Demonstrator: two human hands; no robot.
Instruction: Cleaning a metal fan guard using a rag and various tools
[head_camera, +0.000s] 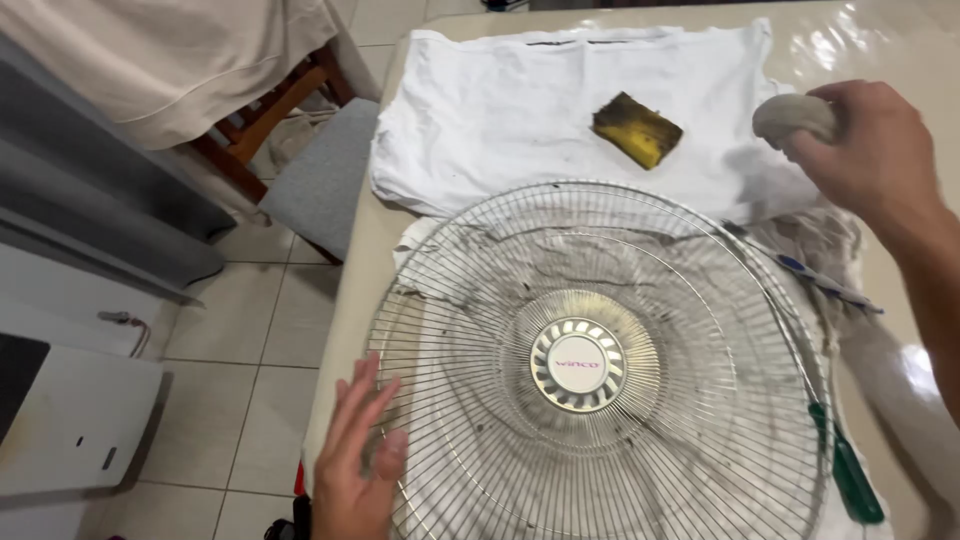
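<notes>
A glossy beige table (350, 290) fills the frame's right, bearing a white cloth (520, 110) and a wire fan grille (600, 370) at lower centre.

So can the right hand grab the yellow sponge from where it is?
Probably yes. The right hand is close to the sponge, with only bare white cloth between them. But it already holds a grey rag, so it may need to drop that first.

Tiled room beside a table
Pale floor tiles (250, 340), a wooden chair (262, 118) with grey seat cushion (325, 175), a white appliance (70, 425) at left
</notes>
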